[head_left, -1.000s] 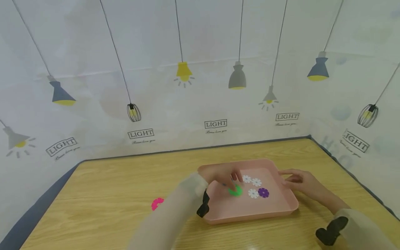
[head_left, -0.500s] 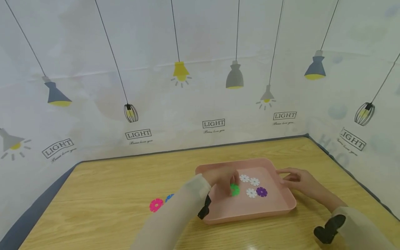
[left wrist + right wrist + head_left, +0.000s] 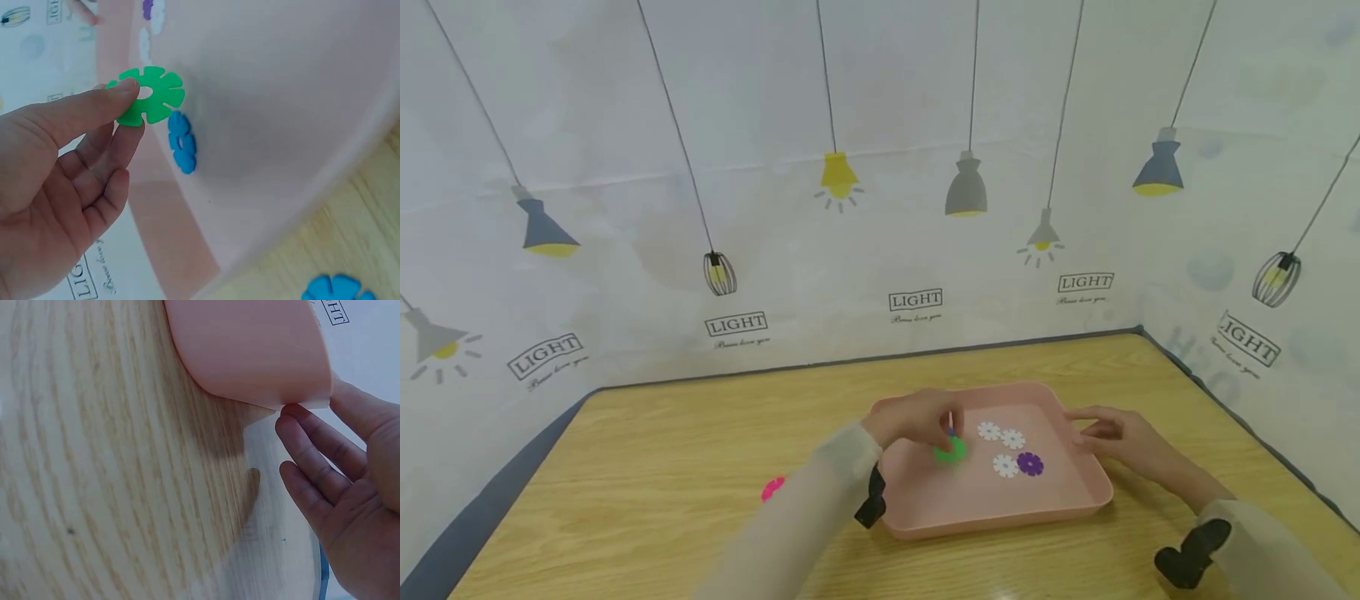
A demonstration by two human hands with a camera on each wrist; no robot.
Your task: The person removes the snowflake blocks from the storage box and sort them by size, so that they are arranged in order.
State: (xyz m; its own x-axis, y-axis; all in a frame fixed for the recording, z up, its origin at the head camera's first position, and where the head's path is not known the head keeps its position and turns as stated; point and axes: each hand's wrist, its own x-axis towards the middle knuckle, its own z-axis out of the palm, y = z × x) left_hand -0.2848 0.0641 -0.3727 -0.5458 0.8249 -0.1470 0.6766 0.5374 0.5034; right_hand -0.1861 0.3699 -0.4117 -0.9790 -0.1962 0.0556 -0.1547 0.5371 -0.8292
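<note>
Inside the pink tray, the green flower disc is pinched by the left hand and should be lifted level, the tray's rim steadied by the right hand's straight fingers.

Green flower disc, pink tray

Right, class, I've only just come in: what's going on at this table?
A person is working at a pink tray on a wooden table. The left hand pinches a green flower disc above the tray floor, with a blue disc lying right under it. The right hand rests with straight fingers against the tray's right rim. Three white discs and a purple disc lie in the tray. A pink disc lies outside it on the table.
</note>
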